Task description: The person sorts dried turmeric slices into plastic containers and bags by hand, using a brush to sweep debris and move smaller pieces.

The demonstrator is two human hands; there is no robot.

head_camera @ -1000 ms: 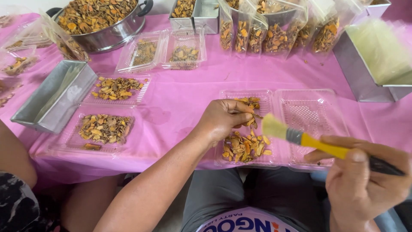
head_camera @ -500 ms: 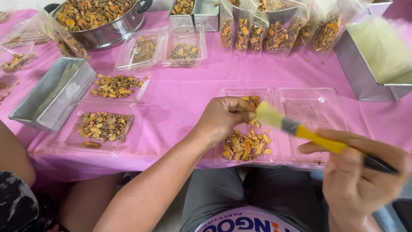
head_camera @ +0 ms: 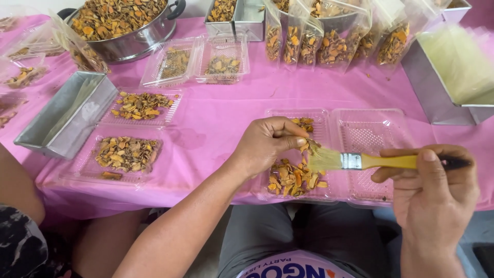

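Left hand [head_camera: 267, 144] closed in a pinch on a small dried orange-brown slice [head_camera: 307, 146], held just above the open clear plastic clamshell tray [head_camera: 329, 119] at the near edge of the table. Right hand [head_camera: 431, 186] wrapped around the yellow handle of a flat pale-bristled brush [head_camera: 360, 161], bristle tips touching the pinched slice. Below the pinch, a heap of like orange-brown dried slices [head_camera: 292, 179] fills the near part of the tray's left half; the right half holds only crumbs. The step in hand appears to be brushing one slice clean; the next move would likely call for short, light strokes with a firm pinch. Farther out on the pink table cover [head_camera: 216, 110]: two filled clear trays [head_camera: 128, 154] toward the left edge, a rectangular metal tin [head_camera: 67, 118] beside them, a metal pot [head_camera: 128, 25] of slices at the far left corner, and filled clear bags [head_camera: 319, 41] along the far edge.
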